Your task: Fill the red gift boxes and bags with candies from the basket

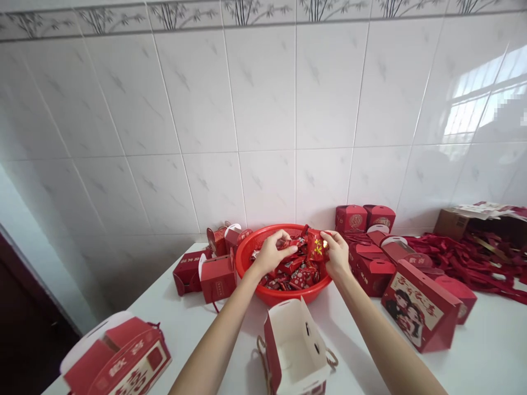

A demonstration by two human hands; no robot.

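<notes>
My right hand (336, 253) pinches a shiny red candy packet (316, 245) with gold print, held up over the right side of a red plastic basket (246, 258). Over the basket's left half, my left hand (272, 253) has its thumb and fingers closed around a small red-wrapped candy, mostly covered by the fingers. Many red-wrapped candies (302, 277) fill the basket beneath both hands. Directly in front of the basket stands an open gift box (294, 348), red outside and white inside, with rope handles on its sides. Nothing shows on the visible part of its floor.
Red gift boxes (218, 278) stand left of the basket, and more boxes (373, 269) crowd its right. A large red box (117, 356) occupies the near left. Dark red ribbons (448, 258) lie at right beside a cardboard box (450, 224). A tiled wall (267, 109) bounds the white table.
</notes>
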